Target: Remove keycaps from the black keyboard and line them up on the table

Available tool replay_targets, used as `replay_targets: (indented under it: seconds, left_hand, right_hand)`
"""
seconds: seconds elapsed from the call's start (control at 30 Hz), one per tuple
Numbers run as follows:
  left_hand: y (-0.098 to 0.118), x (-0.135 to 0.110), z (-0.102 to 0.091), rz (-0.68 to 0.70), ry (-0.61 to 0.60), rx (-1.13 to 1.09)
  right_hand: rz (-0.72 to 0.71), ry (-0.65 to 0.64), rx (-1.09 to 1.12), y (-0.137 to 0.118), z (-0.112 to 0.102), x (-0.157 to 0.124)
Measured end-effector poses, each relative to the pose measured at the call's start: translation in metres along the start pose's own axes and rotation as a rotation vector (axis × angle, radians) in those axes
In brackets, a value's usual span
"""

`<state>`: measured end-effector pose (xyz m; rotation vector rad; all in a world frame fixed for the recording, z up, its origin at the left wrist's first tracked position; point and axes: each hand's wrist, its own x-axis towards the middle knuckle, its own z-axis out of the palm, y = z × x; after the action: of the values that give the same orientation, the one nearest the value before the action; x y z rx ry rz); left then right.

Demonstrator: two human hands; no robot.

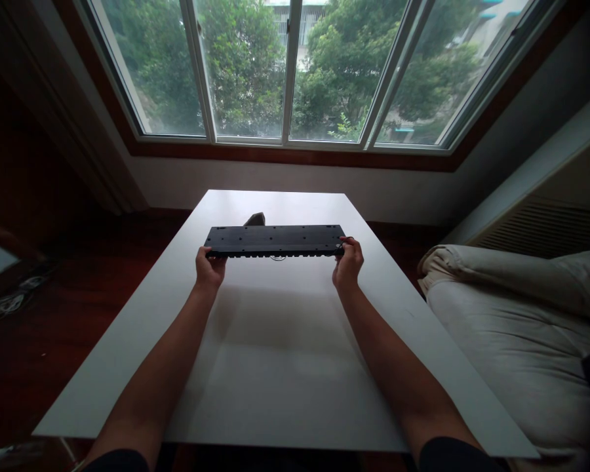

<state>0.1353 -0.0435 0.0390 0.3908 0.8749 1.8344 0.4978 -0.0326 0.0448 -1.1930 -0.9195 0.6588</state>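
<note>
A black computer keyboard (275,240) is held up over the white table, its plain underside toward me and its keys along the lower edge, facing away. My left hand (210,267) grips its left end, thumb on the underside. At the other end, my right hand (348,262) is closed around the corner, with a bit of thin dark cable by the fingers. Behind the keyboard a dark angular object (255,219) rests on the table, partly hidden, so its kind is unclear. A thin loop of cable shows just below the keyboard's middle.
The white table (285,393) stretches from me toward the wall under a wide window (288,78). To the right sits a sofa (511,328) with a pale cover. Coiled cables (10,303) lie on the dark red floor (93,275) at the left.
</note>
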Motion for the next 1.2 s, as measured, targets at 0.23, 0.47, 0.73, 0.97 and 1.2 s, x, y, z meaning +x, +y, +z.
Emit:
replay_targets:
  seconds: [0.23, 0.47, 0.73, 0.97, 1.2]
  left_hand:
    - [-0.002, -0.005, 0.011, -0.084, -0.055, -0.041]
    - [-0.011, -0.007, 0.009, -0.273, -0.102, -0.058]
    - [-0.017, 0.0, 0.006, -0.191, 0.094, 0.006]
    - [-0.019, -0.002, 0.006, -0.221, 0.15, 0.049]
    - [-0.005, -0.009, 0.021, -0.175, 0.112, -0.009]
  right_hand:
    - [0.096, 0.008, 0.259, 0.012, 0.004, -0.007]
    - [0.091, 0.002, 0.156, 0.022, -0.006, -0.005]
    - [-0.058, -0.165, -0.589, -0.023, -0.044, 0.009]
    - [-0.46, -0.311, -0.841, -0.066, -0.01, -0.011]
    - [-0.87, -0.852, -0.712, -0.095, 0.059, -0.02]
